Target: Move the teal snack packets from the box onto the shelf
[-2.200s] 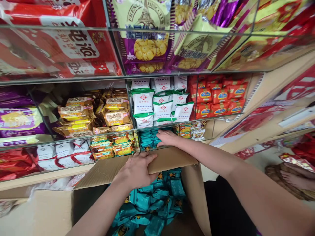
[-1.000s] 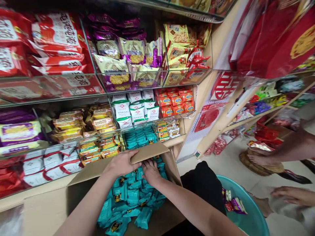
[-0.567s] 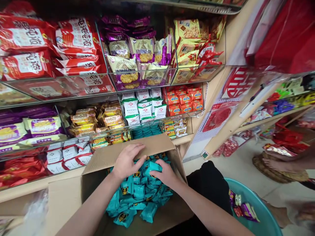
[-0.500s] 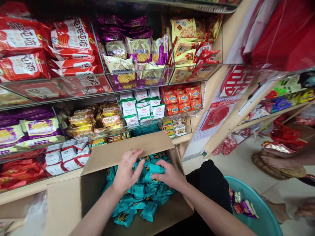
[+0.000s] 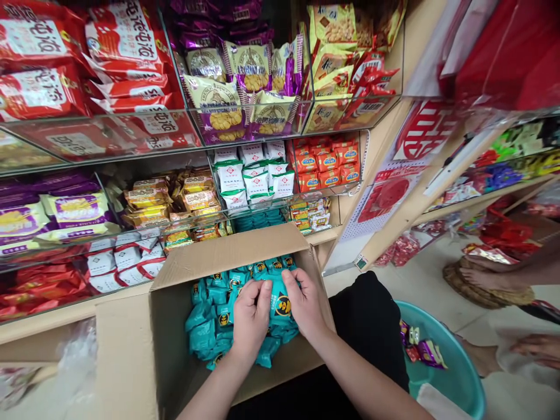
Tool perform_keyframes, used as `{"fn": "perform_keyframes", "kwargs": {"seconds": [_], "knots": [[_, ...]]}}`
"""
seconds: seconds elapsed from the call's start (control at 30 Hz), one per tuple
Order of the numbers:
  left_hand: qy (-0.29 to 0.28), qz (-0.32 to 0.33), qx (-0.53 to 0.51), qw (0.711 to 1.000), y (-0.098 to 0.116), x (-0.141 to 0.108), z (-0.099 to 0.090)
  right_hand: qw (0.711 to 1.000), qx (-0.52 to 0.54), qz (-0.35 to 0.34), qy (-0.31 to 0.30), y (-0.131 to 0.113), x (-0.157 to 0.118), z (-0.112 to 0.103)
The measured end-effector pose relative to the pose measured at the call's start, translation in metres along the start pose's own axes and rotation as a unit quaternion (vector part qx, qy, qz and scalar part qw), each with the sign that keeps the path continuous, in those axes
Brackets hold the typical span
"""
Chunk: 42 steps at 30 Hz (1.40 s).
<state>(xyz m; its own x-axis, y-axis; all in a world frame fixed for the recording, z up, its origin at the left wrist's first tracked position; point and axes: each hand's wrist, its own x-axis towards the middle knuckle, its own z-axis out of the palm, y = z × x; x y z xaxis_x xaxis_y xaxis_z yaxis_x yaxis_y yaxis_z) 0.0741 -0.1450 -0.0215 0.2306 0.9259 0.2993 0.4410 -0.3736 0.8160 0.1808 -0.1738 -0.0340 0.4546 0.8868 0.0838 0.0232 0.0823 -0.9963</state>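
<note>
Vs. 0.5 s ago: L hand (image 5: pixel 254 318) was spread & empty over the box, R hand (image 5: pixel 306 300) alone had the teal packet (image 5: pixel 280 297); now both are on it, and its round black/yellow logo faces the camera. Grip: L closed, thumb & bent fingers pinching the packet's L side near the top; R likewise at its upper R side, thumb & fingertips nearly together, no wide opening on either. Packet held approx. upright above the loose teal packets (image 5: pixel 203 335) in the open carton (image 5: pixel 172 356); whether it touches those below, can't tell. Carton's far flap (image 5: pixel 231 251) slopes up behind the hands, stands betw. them & the shelf stock of teal packets (image 5: pixel 260 220), hiding its lower part. White/green packs (image 5: pixel 257 184) on shelf just above; red packs (image 5: pixel 327 164) to R of these. Black-clad leg (image 5: pixel 367 326) beside carton, R; then teal basin (image 5: pixel 459 379) on floor w/ a few wrapped sweets (image 5: pixel 431 353). Another person's hand (image 5: pixel 540 347) at far R, well apart.
</note>
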Motion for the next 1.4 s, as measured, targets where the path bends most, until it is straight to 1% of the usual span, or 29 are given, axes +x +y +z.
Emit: {"fn": "perform_keyframes", "kwargs": {"seconds": [0.1, 0.2, 0.23, 0.3, 0.33, 0.37, 0.43, 0.5, 0.53, 0.57, 0.6, 0.63, 0.67, 0.7, 0.73, 0.77, 0.8, 0.83, 0.87, 0.9, 0.93, 0.97, 1.0, 1.07, 1.1, 1.13, 1.17, 1.27, 1.4], "knots": [[0.018, -0.032, -0.015, 0.999, 0.000, -0.005, 0.005, 0.998, 0.051, 0.040, 0.022, 0.009, -0.003, 0.007], [0.046, -0.083, -0.101, 0.990, 0.000, -0.014, 0.012, 0.995, 0.055, 0.051, 0.067, 0.017, -0.003, 0.011], [0.047, -0.096, -0.133, 0.985, 0.000, -0.018, 0.015, 0.992, 0.067, 0.059, 0.085, 0.019, -0.003, 0.011], [0.012, -0.103, -0.168, 0.980, -0.002, -0.023, 0.017, 0.988, 0.100, 0.076, 0.091, 0.020, -0.001, 0.006], [-0.017, -0.098, -0.164, 0.981, -0.004, -0.024, 0.016, 0.989, 0.108, 0.077, 0.069, 0.019, 0.000, 0.002], [-0.046, -0.088, -0.149, 0.984, -0.006, -0.024, 0.014, 0.991, 0.108, 0.073, 0.027, 0.018, 0.002, -0.004], [-0.096, -0.060, -0.102, 0.988, -0.009, -0.020, 0.005, 0.988, 0.095, 0.058, -0.103, 0.012, 0.006, -0.020], [-0.154, -0.024, -0.052, 0.986, -0.009, -0.011, -0.006, 0.968, 0.068, 0.045, -0.236, 0.004, 0.010, -0.038], [-0.193, 0.000, -0.031, 0.981, -0.009, -0.005, -0.011, 0.957, 0.050, 0.037, -0.283, 0.000, 0.013, -0.046], [-0.230, 0.032, -0.010, 0.973, -0.008, 0.003, -0.017, 0.951, 0.025, 0.027, -0.308, -0.004, 0.016, -0.054], [-0.256, 0.072, 0.013, 0.964, -0.007, 0.012, -0.022, 0.951, -0.004, 0.015, -0.308, -0.007, 0.020, -0.061], [-0.269, 0.116, 0.041, 0.955, -0.007, 0.022, -0.026, 0.957, -0.035, 0.001, -0.289, -0.011, 0.024, -0.067], [-0.266, 0.158, 0.076, 0.948, -0.007, 0.035, -0.030, 0.964, -0.065, -0.014, -0.258, -0.015, 0.029, -0.072], [-0.248, 0.190, 0.120, 0.942, -0.008, 0.048, -0.032, 0.971, -0.094, -0.029, -0.218, -0.019, 0.035, -0.076], [-0.234, 0.202, 0.171, 0.935, -0.011, 0.062, -0.034, 0.975, -0.124, -0.051, -0.175, -0.023, 0.043, -0.079], [-0.217, 0.192, 0.223, 0.931, -0.014, 0.076, -0.034, 0.976, -0.157, -0.081, -0.130, -0.026, 0.052, -0.080], [-0.221, 0.163, 0.277, 0.921, -0.018, 0.090, -0.034, 0.970, -0.193, -0.118, -0.091, -0.030, 0.062, -0.081], [-0.249, 0.124, 0.314, 0.908, -0.023, 0.102, -0.034, 0.958, -0.232, -0.159, -0.060, -0.032, 0.073, -0.080], [-0.295, 0.085, 0.332, 0.892, -0.028, 0.112, -0.032, 0.940, -0.272, -0.201, -0.038, -0.034, 0.084, -0.078], [-0.338, 0.054, 0.341, 0.876, -0.032, 0.120, -0.031, 0.919, -0.314, -0.238, -0.029, -0.035, 0.095, -0.074], [-0.373, 0.032, 0.341, 0.863, -0.036, 0.125, -0.030, 0.895, -0.358, -0.265, -0.033, -0.035, 0.107, -0.069], [-0.393, 0.020, 0.338, 0.855, -0.038, 0.128, -0.029, 0.869, -0.406, -0.278, -0.051, -0.034, 0.118, -0.063], [-0.397, 0.017, 0.336, 0.854, -0.041, 0.129, -0.028, 0.839, -0.462, -0.276, -0.079, -0.031, 0.128, -0.056], [-0.381, 0.024, 0.338, 0.860, -0.043, 0.127, -0.027, 0.773, -0.571, -0.237, -0.145, -0.022, 0.148, -0.040], [-0.371, 0.031, 0.339, 0.864, -0.043, 0.125, -0.027, 0.743, -0.611, -0.212, -0.174, -0.017, 0.157, -0.031], [-0.361, 0.039, 0.338, 0.868, -0.043, 0.123, -0.027, 0.721, -0.637, -0.188, -0.197, -0.010, 0.167, -0.023], [-0.353, 0.047, 0.337, 0.871, -0.043, 0.121, -0.027, 0.707, -0.652, -0.170, -0.215, -0.003, 0.176, -0.015], [-0.340, 0.061, 0.329, 0.879, -0.045, 0.118, -0.025, 0.686, -0.671, -0.132, -0.248, 0.018, 0.202, 0.004], [-0.324, 0.070, 0.327, 0.885, -0.049, 0.117, -0.023, 0.648, -0.696, -0.099, -0.293, 0.041, 0.227, 0.017]]}}
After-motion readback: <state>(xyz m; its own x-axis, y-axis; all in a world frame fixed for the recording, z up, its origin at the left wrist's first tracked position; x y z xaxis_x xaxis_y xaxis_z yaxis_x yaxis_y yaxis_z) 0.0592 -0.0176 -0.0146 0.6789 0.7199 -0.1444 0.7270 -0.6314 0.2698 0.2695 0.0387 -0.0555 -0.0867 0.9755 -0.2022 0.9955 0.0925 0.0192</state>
